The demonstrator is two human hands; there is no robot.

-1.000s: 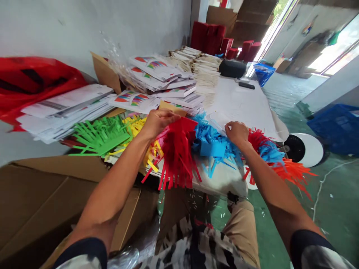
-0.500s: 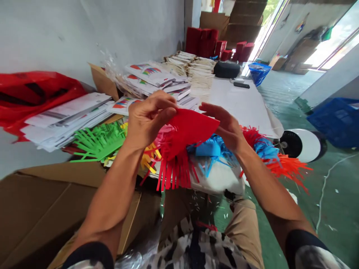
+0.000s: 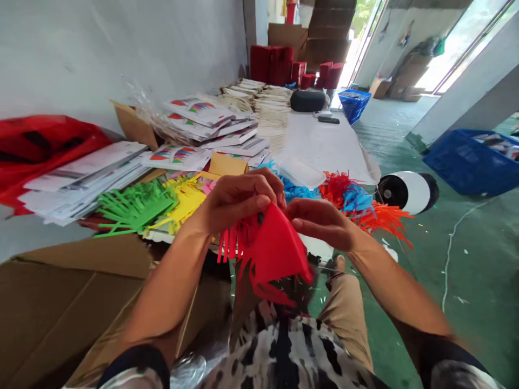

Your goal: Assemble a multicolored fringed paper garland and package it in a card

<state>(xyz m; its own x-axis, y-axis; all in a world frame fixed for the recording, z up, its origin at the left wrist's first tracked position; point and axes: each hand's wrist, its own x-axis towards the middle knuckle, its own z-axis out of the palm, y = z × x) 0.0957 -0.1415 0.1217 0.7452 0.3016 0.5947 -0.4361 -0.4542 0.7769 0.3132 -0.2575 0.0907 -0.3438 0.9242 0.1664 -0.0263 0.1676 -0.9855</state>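
Between my hands hangs a red fringed paper piece (image 3: 279, 248), its plain part folded to a point at the top and its strips trailing below. My left hand (image 3: 239, 202) is closed, thumb and fingers pinching that pointed top. My right hand (image 3: 320, 221) is closed against the upper right edge of the paper, its fingertips partly hidden behind it. Just left of my left hand lie yellow fringed paper (image 3: 188, 200) and green fringed paper (image 3: 138, 205). Beyond my right hand are blue fringe (image 3: 298, 189) and orange fringe (image 3: 383, 219).
Printed white packets (image 3: 206, 116) are stacked against the wall, with a red plastic bag (image 3: 44, 154) at far left. A cardboard box (image 3: 73, 286) stands at my lower left. Right of the table are a white-and-black fan (image 3: 416, 192) and blue crates (image 3: 466, 162).
The red paper has come down toward me and turned from lying sideways to hanging with its point up. My right hand has moved in beside my left and closed at the paper's top.
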